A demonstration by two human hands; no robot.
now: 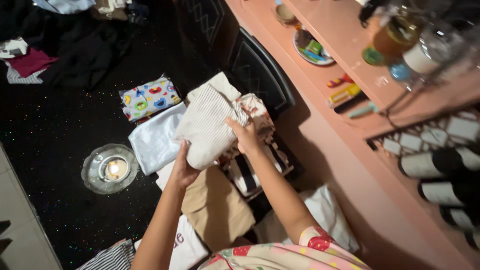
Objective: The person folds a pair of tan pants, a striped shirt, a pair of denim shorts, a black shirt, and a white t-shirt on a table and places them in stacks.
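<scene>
Nearest the camera: a sleeve in a pink fruit print (300, 250), both bare forearms reaching away from it over a dark, glitter-flecked countertop (55, 135).

Under the forearms, at the near edge of the countertop, flat folded pieces: a striped cloth (107, 257), a white garment with purple lettering (185, 247), a tan folded piece (215, 207), a white piece (325, 210) toward the pink wall side.

Left hand (182, 167): fingers closed on the near lower edge of a folded cream cloth with fine stripes (207, 125), thumb on top. Right hand (246, 137): clamped on the same cloth at its right edge, fingers curled over the fold. The cream striped cloth is held between the two hands, just above the stack, roughly mid-countertop.

Beneath and right of it: a folded black-and-white broad-striped piece (247, 175) and a floral printed piece (260, 112), partly hidden by the right hand. Touching the held cloth on its left: a folded white cloth (155, 142). Just beyond that, a folded pale cloth with bright cartoon shapes (148, 97).

Left of the stack, apart from it: a clear glass dish with a lit candle (110, 169).

Far left corner: a loose heap of dark, red and striped clothes (35, 55).

Right side: a pink shelf (350, 55) carrying a small plate of oddments (312, 47), bottles (400, 37), further up.
</scene>
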